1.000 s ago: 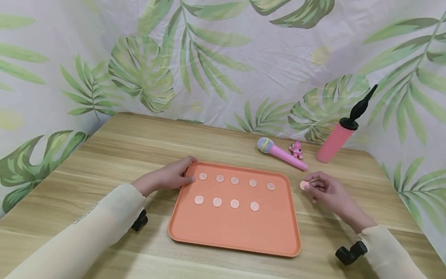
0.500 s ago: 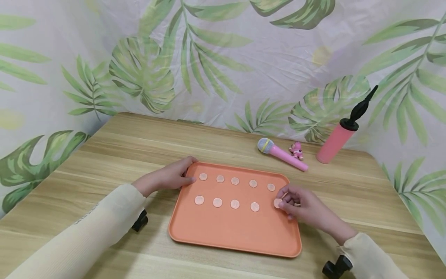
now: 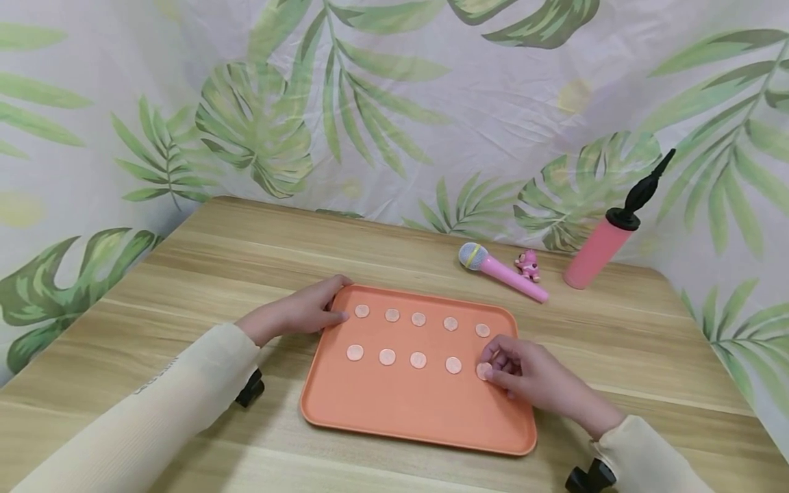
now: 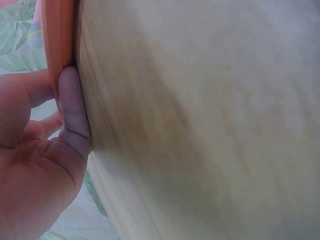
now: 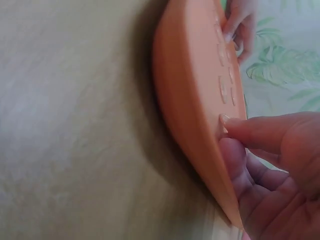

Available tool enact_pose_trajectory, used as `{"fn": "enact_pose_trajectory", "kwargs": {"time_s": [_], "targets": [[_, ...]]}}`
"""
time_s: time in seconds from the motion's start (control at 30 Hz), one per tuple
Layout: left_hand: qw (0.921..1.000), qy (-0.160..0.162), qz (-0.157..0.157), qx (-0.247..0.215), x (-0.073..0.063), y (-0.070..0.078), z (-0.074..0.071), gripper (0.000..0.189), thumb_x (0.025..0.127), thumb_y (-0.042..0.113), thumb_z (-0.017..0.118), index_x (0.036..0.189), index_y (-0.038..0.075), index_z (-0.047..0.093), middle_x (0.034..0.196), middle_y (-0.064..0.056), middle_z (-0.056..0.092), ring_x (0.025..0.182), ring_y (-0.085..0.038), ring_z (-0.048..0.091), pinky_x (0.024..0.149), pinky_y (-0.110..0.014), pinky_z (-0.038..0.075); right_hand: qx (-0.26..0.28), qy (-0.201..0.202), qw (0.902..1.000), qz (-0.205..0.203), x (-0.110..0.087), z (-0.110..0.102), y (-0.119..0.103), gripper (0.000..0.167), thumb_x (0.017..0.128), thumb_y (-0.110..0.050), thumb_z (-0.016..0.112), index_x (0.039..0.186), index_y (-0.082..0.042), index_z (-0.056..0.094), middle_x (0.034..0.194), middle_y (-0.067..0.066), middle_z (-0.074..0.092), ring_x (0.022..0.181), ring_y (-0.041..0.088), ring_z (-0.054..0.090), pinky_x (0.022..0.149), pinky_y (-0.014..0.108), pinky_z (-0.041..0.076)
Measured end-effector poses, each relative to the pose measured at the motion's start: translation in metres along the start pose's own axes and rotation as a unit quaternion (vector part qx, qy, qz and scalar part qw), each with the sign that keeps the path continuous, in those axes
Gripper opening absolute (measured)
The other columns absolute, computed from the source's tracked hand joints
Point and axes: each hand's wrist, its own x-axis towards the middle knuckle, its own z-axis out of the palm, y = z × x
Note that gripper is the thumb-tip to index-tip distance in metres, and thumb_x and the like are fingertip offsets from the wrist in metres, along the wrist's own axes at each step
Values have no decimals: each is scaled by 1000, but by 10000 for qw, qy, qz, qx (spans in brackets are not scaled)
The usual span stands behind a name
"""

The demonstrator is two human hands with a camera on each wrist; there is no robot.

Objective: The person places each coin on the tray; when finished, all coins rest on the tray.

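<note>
An orange tray [image 3: 394,411] lies on the wooden table, bearing several thin, coin-like pale pink discs in two rows. My left hand [image 3: 311,308] holds the tray's rim at its far left corner; the left wrist view shows the rim between its digits. Over the tray's right side, my right hand [image 3: 524,373] pinches one disc [image 3: 484,371] by its edge at the right end of the near row. In the right wrist view that disc [image 5: 224,119] is at the fingertips, low over the tray; whether it touches the surface I cannot tell. Its left neighbour is another disc [image 3: 453,365].
Behind the tray lies a pink toy microphone [image 3: 502,274] with a grey head. A small pink figurine [image 3: 527,265] is beside it, and a pink hand pump [image 3: 598,253] with a black top stands at the back right. Leaf-print cloth [image 3: 370,137] hangs behind the table [image 3: 259,233].
My right hand has brought the disc from beyond the tray's right edge leftward and down to the near row's right end. My left hand has stayed on the rim.
</note>
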Motion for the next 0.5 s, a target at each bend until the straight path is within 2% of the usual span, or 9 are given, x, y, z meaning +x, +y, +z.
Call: {"fn": "enact_pose_trajectory", "kwargs": {"time_s": [0.3, 0.5], "targets": [[10000, 28, 7, 35, 1, -2, 0, 51, 105, 11, 62, 148, -7, 40, 127, -25, 62, 105, -26, 62, 93, -39, 49, -658, 173, 9973, -288, 0, 2, -5, 9, 102, -14, 69, 101, -8, 63, 76, -2, 61, 62, 0, 53, 54, 23, 51], [9999, 39, -24, 89, 0, -2, 0, 53, 105, 12, 62, 149, -7, 40, 130, -25, 62, 107, -27, 62, 94, -41, 50, -948, 305, 9938, -500, 1, 4, -4, 7, 99, -11, 72, 97, -8, 66, 81, -3, 63, 70, -3, 52, 61, 21, 50]]}}
